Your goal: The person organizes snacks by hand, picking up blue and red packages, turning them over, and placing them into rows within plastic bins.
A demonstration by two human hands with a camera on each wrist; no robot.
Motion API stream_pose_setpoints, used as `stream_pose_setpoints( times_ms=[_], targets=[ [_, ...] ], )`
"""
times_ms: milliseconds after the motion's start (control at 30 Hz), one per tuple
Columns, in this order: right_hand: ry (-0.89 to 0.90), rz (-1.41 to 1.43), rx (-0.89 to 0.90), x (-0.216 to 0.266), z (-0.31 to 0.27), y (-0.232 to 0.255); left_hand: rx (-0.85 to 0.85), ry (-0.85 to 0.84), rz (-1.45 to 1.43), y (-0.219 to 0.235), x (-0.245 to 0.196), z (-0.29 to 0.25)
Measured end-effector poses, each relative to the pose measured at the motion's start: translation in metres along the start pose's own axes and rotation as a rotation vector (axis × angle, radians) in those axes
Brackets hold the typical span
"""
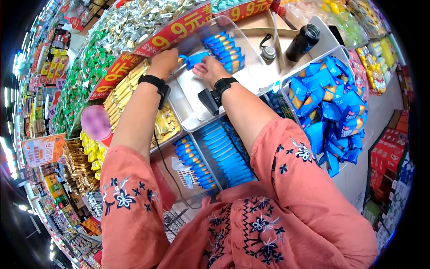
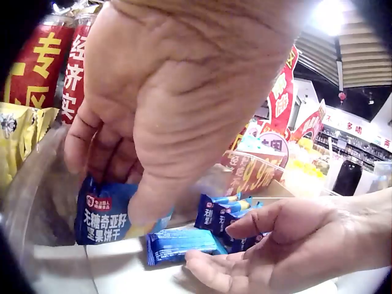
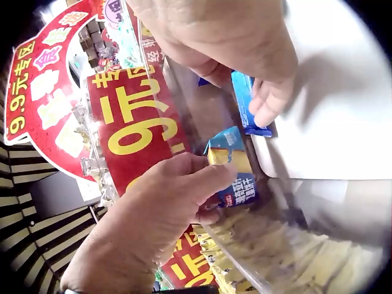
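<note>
My left hand (image 1: 165, 62) pinches a blue biscuit packet (image 2: 105, 211) between thumb and fingers, at the left wall of the clear plastic bin (image 1: 182, 101). In the right wrist view, that packet (image 3: 233, 165) is upright beside the wall. My right hand (image 1: 210, 71) is inside the bin with fingers loosely extended. Its fingertips lie along the edge of another blue packet (image 2: 180, 244) lying flat on the white bottom. Behind the right hand, several blue packets (image 1: 226, 51) stand in a row, partly hidden by that hand in the left wrist view.
Yellow-wrapped sweets (image 1: 127, 94) fill the bin to the left. A tub heaped with blue packets (image 1: 329, 96) stands at the right. Beyond my right hand are a black bottle (image 1: 303, 42) and a cardboard divider (image 1: 264, 32). Red price strips (image 1: 179, 29) edge the far side.
</note>
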State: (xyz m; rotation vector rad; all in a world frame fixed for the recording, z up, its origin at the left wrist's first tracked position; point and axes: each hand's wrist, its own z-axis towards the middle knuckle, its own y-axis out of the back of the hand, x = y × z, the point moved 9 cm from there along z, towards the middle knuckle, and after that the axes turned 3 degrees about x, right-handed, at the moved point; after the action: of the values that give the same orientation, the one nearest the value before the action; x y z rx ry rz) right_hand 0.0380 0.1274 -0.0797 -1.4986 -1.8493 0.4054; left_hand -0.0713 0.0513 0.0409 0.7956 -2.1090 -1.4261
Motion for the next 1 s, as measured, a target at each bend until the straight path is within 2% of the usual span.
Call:
stream_pose_setpoints(
  times_ms=[133,233,333,467,500,600,667,933,1000],
  targets=[
    [-0.009,0.04,0.033,-0.002,0.01,-0.006,0.041,0.029,0.034,-0.006,0.002,0.005],
    [-0.017,-0.145,0.068,0.0,0.014,-0.008,0.066,0.021,0.026,-0.01,0.003,0.009],
    [-0.009,-0.232,0.021,0.003,0.017,-0.003,0.051,0.014,0.007,-0.014,0.006,0.015],
    [0.05,-0.263,0.118,0.014,0.016,-0.013,0.055,0.005,-0.015,-0.013,0.006,0.012],
    [0.075,-0.268,0.131,0.017,0.018,-0.015,-0.01,-0.031,-0.024,-0.008,0.003,0.009],
    [0.128,-0.314,0.189,0.022,0.021,-0.021,-0.034,-0.042,-0.03,0.001,0.004,0.009],
    [0.162,-0.378,0.225,0.025,0.019,-0.026,-0.023,-0.035,0.037,0.004,0.001,0.007],
    [0.237,-0.515,0.231,0.033,0.034,-0.035,0.056,-0.091,0.166,0.001,-0.017,0.001],
    [0.251,-0.544,0.238,0.034,0.036,-0.035,0.023,-0.13,0.163,0.0,-0.02,0.001]
  ],
)
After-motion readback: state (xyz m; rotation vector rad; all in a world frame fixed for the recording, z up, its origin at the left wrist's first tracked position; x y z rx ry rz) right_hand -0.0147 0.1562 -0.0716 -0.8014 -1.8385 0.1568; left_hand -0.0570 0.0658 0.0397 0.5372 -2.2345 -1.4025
